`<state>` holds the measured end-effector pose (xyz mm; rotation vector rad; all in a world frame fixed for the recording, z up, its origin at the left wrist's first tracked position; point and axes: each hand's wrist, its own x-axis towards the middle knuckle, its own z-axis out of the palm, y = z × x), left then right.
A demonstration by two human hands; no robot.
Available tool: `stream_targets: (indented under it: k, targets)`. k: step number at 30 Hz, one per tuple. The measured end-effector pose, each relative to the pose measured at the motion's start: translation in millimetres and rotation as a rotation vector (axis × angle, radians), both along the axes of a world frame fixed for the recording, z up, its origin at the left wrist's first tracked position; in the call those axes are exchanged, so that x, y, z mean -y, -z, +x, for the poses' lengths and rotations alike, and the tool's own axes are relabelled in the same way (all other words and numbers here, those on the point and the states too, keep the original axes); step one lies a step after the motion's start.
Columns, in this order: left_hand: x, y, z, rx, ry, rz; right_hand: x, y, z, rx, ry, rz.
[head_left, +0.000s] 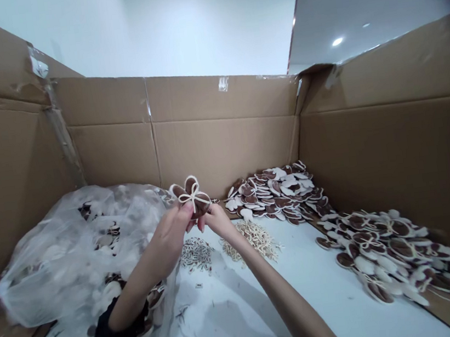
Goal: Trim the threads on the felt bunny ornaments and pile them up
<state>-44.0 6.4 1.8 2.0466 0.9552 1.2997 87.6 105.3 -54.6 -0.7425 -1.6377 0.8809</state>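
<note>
A brown bunny-shaped plush patch (202, 205) with a cream edge and a small cream bow (192, 196) is held up in front of the far cardboard wall. My left hand (174, 226) grips its lower left side, the thumb lying just under the bow. At the patch's lower right edge, my right hand (218, 219) has its fingers closed on it; the fingertips are partly hidden behind the patch. Below my hands on the white table lie a heap of small grey pieces (197, 254) and a heap of small cream bows (255, 240).
To the left spreads a clear plastic bag (66, 255) with many patches inside. A pile of brown and white patches (273, 192) lies at the back right, and another pile with bows (397, 251) nearer on the right. Cardboard walls (225, 141) enclose the white table (306, 279).
</note>
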Motion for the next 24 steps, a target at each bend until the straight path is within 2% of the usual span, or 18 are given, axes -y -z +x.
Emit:
stream_targets:
  k: [5, 8, 12, 15, 17, 20, 22, 24]
  targets:
    - [-2, -0.9, 0, -0.01, -0.118, 0.046, 41, -28.1, 11, -0.121, -0.018, 0.053]
    - [-3, -0.4, 2, -0.017, -0.17, 0.063, 64, -40.1, 18, -0.09, -0.032, 0.164]
    - [-5, 5.1, 7, 0.067, -0.136, 0.028, 75, -40.3, 15, 0.067, 0.011, 0.247]
    - [-7, 11.0, 9, 0.176, -0.076, -0.035, 73, -35.2, 8, 0.046, -0.002, 0.261]
    - [-8, 13.7, 9, 0.251, -0.046, -0.094, 73, -33.9, 6, -0.009, -0.06, 0.242]
    - [-7, 13.8, 8, 0.311, 0.016, -0.141, 78, -37.2, 9, -0.089, -0.229, 0.173]
    - [-3, 11.8, 7, 0.292, 0.041, -0.133, 80, -40.6, 13, -0.122, -0.338, 0.13]
    - [1, 9.6, 8, 0.245, 0.024, -0.089, 81, -42.3, 15, -0.16, -0.382, 0.096]
